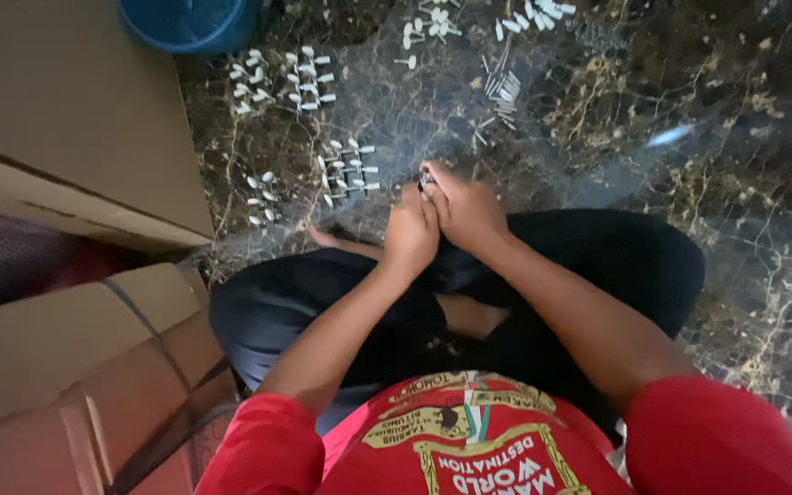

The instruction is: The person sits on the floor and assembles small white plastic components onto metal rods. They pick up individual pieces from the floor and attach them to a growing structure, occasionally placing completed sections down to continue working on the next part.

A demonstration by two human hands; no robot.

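Right, grip: both hands meet just above the knees, fingers pressed together around a small metal piece (426, 177) at their far edge.
Left hand: the left hand (412, 231) is curled closed, thumb side against the other, pinching the piece from the left.
Right hand: the right hand (466, 209) is folded over it from the right, fingertips on the same piece; its exact shape is too small to tell.
Just beyond: a cluster of small white pieces (348, 170) lies on the floor, just left of the hands.
Further out: more white clusters (304, 78) sit far left, and a loose bundle of thin metal pins (504, 92) far centre.
Floor: dark marble floor (735, 165) with gold veins.
Left side: cardboard boxes (75, 119) stand along the left, near and far.
Far corner: a blue tub (190, 23) at the far left.
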